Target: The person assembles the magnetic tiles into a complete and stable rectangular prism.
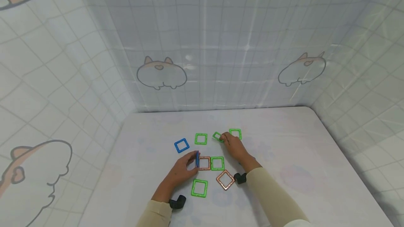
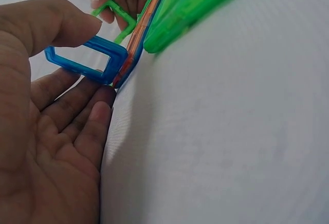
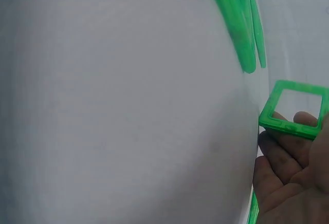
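Observation:
My left hand [image 1: 181, 169] holds a blue square magnetic tile [image 1: 197, 159] on edge, thumb at one side and fingers at the opposite side. This tile stands at the left edge of a flat orange square tile [image 1: 209, 163], which lies side by side with a green square tile [image 1: 217, 169]. In the left wrist view, the blue tile [image 2: 105, 47] rises from the orange tile's end [image 2: 134, 44]. Farther back, my right hand [image 1: 235, 147] pinches another green square tile [image 1: 214, 134] by its edge, tilted up in the right wrist view, where its open frame [image 3: 303, 87] shows.
Loose tiles lie around on the white table [image 1: 284, 143]: a blue one [image 1: 180, 140] at back left, green ones behind [image 1: 201, 134] and beyond the right hand [image 1: 241, 134], an orange one [image 1: 221, 185] and a green one [image 1: 199, 195] in front. Patterned curtains [image 1: 214, 45] surround the table.

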`<control>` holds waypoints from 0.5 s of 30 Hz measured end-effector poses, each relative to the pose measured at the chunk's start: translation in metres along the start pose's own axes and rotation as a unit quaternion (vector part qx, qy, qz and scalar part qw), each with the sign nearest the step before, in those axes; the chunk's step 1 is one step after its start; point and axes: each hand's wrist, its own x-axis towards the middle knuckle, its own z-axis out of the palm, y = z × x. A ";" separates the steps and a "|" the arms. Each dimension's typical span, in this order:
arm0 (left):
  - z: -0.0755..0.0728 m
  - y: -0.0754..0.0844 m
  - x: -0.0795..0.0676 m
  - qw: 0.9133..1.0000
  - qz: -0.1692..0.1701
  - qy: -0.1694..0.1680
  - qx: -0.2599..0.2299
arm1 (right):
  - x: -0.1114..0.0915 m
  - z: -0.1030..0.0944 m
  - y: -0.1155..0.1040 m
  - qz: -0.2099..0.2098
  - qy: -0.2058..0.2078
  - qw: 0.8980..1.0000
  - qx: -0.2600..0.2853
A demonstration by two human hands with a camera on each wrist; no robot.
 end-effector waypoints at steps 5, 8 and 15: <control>-0.001 0.001 0.000 1.000 0.002 -0.004 -0.001 | 0.000 0.002 -0.001 0.001 -0.001 1.000 -0.007; -0.002 0.001 0.001 1.000 0.001 -0.005 -0.001 | 0.000 0.003 -0.001 -0.003 0.003 1.000 -0.003; -0.003 0.002 0.001 1.000 0.003 -0.008 -0.005 | -0.002 0.004 0.003 0.034 0.019 0.998 0.054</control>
